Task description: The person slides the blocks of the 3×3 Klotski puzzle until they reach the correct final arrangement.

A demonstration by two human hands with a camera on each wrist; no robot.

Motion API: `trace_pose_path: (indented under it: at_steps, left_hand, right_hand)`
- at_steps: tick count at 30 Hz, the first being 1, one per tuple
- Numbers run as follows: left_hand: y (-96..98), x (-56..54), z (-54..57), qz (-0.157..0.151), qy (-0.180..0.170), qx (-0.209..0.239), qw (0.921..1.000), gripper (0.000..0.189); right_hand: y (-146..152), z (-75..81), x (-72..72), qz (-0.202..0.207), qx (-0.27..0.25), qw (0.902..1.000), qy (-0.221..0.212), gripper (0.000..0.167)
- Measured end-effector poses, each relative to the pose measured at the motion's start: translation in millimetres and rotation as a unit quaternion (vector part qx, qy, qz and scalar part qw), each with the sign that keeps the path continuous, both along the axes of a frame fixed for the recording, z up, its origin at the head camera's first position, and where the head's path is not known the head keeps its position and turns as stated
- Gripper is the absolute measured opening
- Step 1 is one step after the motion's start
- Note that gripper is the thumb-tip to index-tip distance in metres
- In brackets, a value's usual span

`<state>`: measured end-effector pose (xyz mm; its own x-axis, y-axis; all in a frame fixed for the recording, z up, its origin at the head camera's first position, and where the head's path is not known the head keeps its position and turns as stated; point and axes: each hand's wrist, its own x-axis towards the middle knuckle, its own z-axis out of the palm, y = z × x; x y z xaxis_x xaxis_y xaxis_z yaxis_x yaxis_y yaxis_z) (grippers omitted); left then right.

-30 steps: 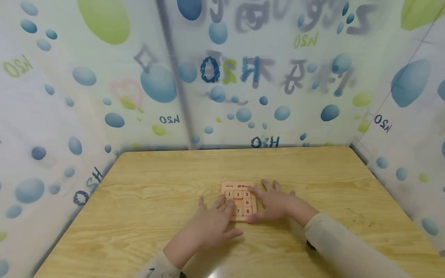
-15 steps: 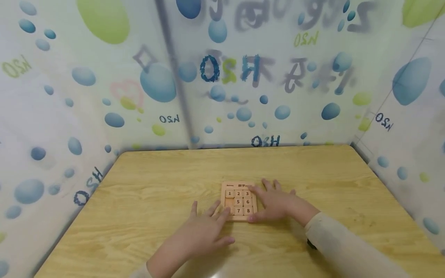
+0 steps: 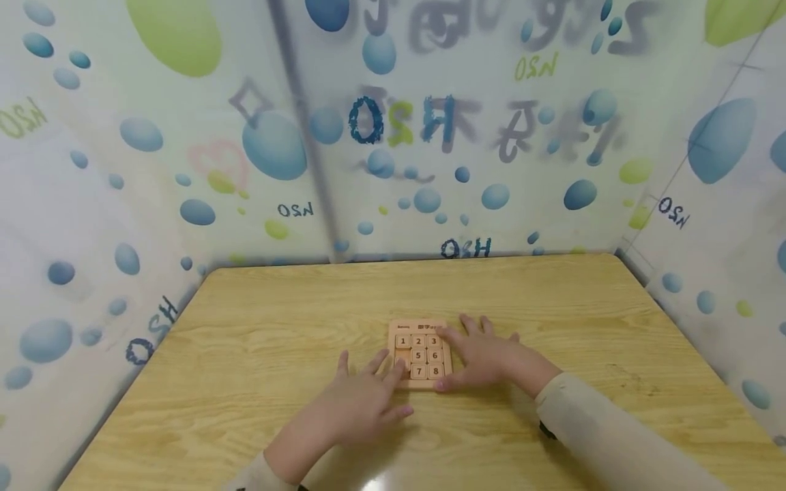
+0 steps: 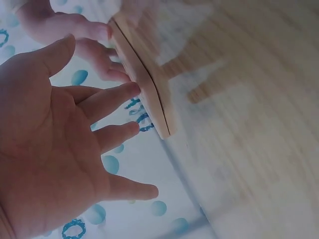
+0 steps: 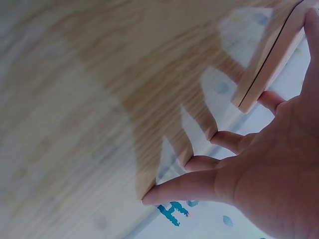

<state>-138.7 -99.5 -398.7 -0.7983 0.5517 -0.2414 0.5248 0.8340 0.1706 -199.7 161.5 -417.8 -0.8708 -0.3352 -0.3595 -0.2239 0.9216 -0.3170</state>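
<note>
Near the middle of the wooden table (image 3: 295, 307), a number puzzle board (image 3: 420, 384) lies flat. At its near left part, the left hand (image 3: 356, 409) touches it with the index fingertip, fingers spread and grasping nothing. The right hand (image 3: 485, 358), fingers also splayed and unclenched, touches its near right corner with the thumb and its far right with the index finger.

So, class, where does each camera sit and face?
Head: on the head, facing forward and down at the number puzzle; left hand, right hand, sleeves show.
Left wrist: on that wrist, facing past its hand to the puzzle; both hands show.
Right wrist: on that wrist, facing likewise; right hand only.
Wrist views share: puzzle's edge, right hand.
</note>
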Motion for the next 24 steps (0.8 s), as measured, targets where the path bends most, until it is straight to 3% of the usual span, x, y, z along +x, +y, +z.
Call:
trace_pose_path:
  at_steps: [5, 9, 17, 24]
  left_hand:
    - [-0.1, -12.1, -0.9, 0.011, -0.010, 0.008, 0.9999, 0.079]
    - [2.7, -16.3, -3.7, 0.013, 0.002, 0.000, 0.9999, 0.078]
    - [19.9, -0.8, -5.6, -0.046, 0.008, -0.022, 0.9987, 0.076]
    - [20.8, 8.6, -2.3, -0.023, -0.004, -0.037, 0.9990, 0.076]
  right_hand:
    - [0.2, -0.1, -0.7, -0.001, -0.001, 1.0000, -0.003, 0.111]
    - [0.0, -1.6, -1.0, -0.002, 0.002, 1.0000, -0.004, 0.110]
    - [0.1, 0.6, 0.2, 0.005, 0.005, 1.0000, 0.003, 0.110]
    - [-0.9, 1.5, 0.8, 0.007, 0.002, 1.0000, 0.006, 0.110]
